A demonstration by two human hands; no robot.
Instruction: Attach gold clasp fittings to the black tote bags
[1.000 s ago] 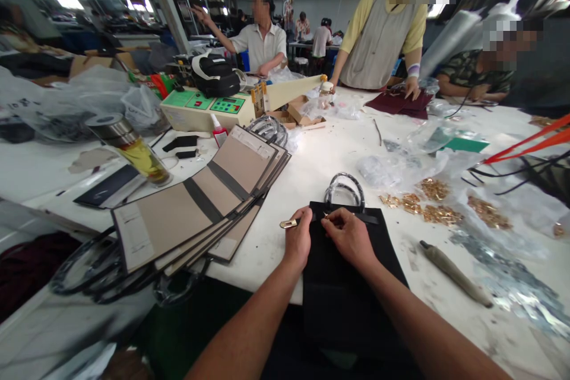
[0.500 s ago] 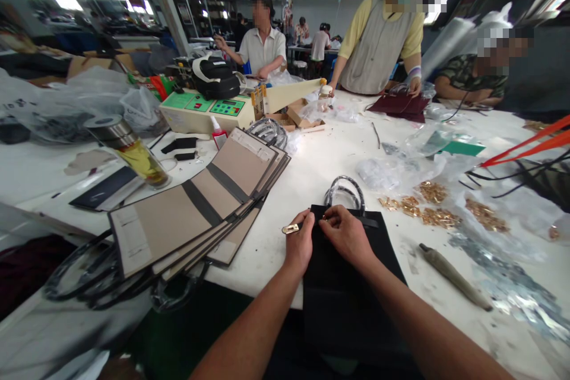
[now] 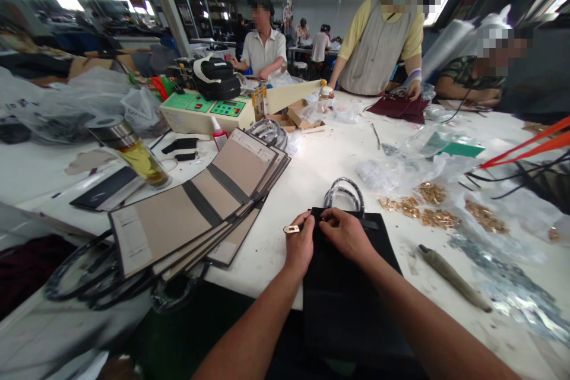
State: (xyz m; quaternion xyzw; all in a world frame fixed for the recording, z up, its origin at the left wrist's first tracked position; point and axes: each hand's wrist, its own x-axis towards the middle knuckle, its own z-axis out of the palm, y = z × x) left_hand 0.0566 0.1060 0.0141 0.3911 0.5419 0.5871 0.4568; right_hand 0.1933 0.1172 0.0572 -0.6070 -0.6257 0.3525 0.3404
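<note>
A black bag (image 3: 351,309) lies at the table's front edge, partly over my lap. Its plastic-wrapped handles (image 3: 360,195) stretch away from me past the top edge. At the bag's upper left, my left hand (image 3: 300,244) is closed with its thumb on a short black strap. A gold-coloured metal clasp (image 3: 292,229) on the strap's end sticks out to the left. My right hand (image 3: 346,234) is pinched shut over the bag's top, close to the left thumb. Whatever lies between its fingertips is too small and covered to name.
Stacked beige-lined bag panels (image 3: 169,225) lie at left, near a glass flask (image 3: 145,160) and a cream machine (image 3: 196,122). To the right are gold metal fittings (image 3: 439,218), a cloth-wrapped tool (image 3: 454,276) and silvery pieces (image 3: 521,291). Co-workers sit and stand across the table.
Both hands stay at the bag's top with only tiny finger shifts. The clasp has turned slightly. Across the table, a co-worker in a white shirt has lowered a raised hand.
</note>
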